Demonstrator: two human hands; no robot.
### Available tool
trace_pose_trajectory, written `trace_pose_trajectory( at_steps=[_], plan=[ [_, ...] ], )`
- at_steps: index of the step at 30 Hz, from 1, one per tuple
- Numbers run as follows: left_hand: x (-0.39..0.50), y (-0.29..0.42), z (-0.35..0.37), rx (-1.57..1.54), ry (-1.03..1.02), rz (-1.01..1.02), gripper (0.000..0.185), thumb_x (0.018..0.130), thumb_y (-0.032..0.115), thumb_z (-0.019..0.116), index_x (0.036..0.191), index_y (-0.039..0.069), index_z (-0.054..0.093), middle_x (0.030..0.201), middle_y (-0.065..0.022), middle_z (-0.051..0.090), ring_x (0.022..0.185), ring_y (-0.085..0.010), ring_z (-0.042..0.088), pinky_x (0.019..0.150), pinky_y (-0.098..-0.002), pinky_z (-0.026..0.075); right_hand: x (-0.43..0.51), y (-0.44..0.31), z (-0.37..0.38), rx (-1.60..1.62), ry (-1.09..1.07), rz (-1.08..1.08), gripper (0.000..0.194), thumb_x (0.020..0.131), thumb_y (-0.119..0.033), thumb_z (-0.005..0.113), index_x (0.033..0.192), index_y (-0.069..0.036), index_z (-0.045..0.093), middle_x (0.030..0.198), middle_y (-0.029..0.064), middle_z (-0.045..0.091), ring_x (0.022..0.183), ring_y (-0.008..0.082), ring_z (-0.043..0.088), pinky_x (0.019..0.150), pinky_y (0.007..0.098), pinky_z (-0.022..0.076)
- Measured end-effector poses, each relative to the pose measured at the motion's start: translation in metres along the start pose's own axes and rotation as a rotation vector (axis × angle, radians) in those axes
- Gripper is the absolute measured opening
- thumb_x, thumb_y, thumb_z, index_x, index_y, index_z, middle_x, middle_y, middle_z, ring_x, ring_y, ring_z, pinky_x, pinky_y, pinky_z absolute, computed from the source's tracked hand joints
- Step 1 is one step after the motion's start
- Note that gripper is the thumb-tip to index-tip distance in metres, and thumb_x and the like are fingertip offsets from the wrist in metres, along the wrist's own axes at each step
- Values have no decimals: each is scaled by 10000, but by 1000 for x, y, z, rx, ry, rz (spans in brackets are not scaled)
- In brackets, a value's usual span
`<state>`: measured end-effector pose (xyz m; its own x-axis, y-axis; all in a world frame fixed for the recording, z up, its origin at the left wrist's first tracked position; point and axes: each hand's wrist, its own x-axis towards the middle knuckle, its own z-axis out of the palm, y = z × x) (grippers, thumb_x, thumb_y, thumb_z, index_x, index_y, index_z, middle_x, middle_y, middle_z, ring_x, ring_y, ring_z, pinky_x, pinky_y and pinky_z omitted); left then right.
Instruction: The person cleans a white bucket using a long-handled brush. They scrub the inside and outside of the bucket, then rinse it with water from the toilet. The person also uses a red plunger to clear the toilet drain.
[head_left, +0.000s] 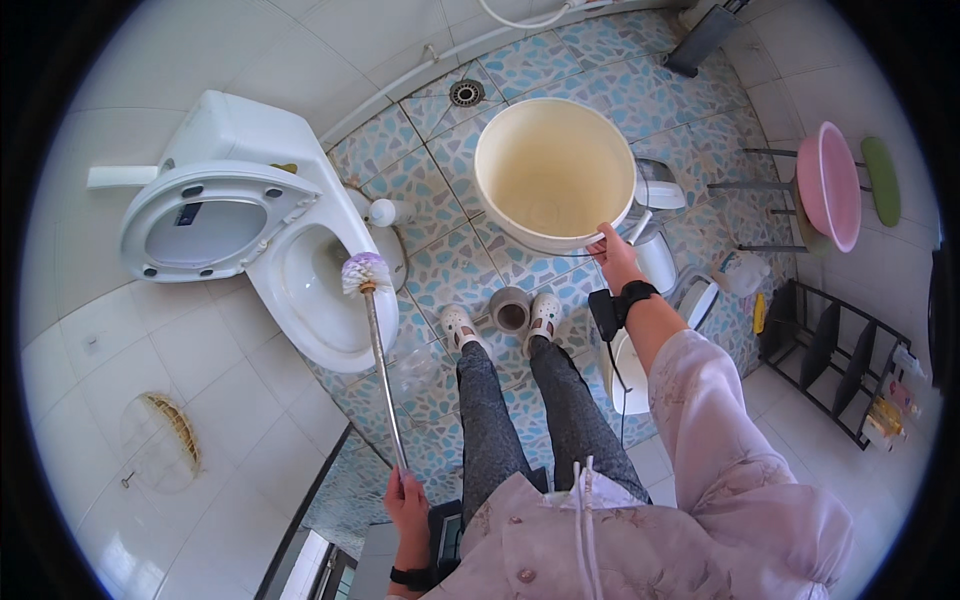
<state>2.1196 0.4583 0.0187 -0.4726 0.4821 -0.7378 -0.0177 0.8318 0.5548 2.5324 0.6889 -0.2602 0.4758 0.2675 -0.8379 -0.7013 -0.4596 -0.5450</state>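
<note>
My left hand (406, 496) grips the end of a metal-handled toilet brush (385, 375). The brush's white and purple bristle head (365, 273) is over the right edge of the toilet bowl (379, 322); whether they touch I cannot tell. The toilet lid and seat (135, 225) are raised. With my right hand (616, 259) I hold the near rim of a large cream plastic bucket (491, 202), which looks bare inside. A small grey round pot (510, 309) sits on the floor between my shoes.
A floor drain (466, 93) lies beyond the bucket. White plastic containers (654, 259) stand right of it, near a plastic jug (741, 272). A pink basin (829, 187) rests on a stool, with a black rack (825, 360) nearer me. A white bottle (382, 212) stands beside the toilet.
</note>
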Motion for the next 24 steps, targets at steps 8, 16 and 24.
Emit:
trace_pose_trajectory(
  at_steps=[8,16,24],
  plan=[
    [56,-22,-9,-14,28,61,198,958,197,443,1011,19,514,581,40,401,416,-17,310,371,-173,251,54,61,-3,351,-187,7,292,797,-135,622,1001,41,508,1020,131,579,963,236,584,869,310,503],
    [88,-62,-18,99,104,206,222,952,176,427,1068,-7,473,722,-25,506,533,-57,428,476,-198,350,30,68,-31,-408,-45,36,539,749,-42,650,1211,64,393,1106,159,534,967,258,560,834,311,502],
    [129,-104,-35,132,50,-69,180,941,210,468,974,37,505,667,8,462,548,-56,422,486,-205,345,-4,62,28,-1090,225,-955,719,690,-195,760,1282,11,409,1196,195,520,1139,362,474,976,395,377]
  ],
)
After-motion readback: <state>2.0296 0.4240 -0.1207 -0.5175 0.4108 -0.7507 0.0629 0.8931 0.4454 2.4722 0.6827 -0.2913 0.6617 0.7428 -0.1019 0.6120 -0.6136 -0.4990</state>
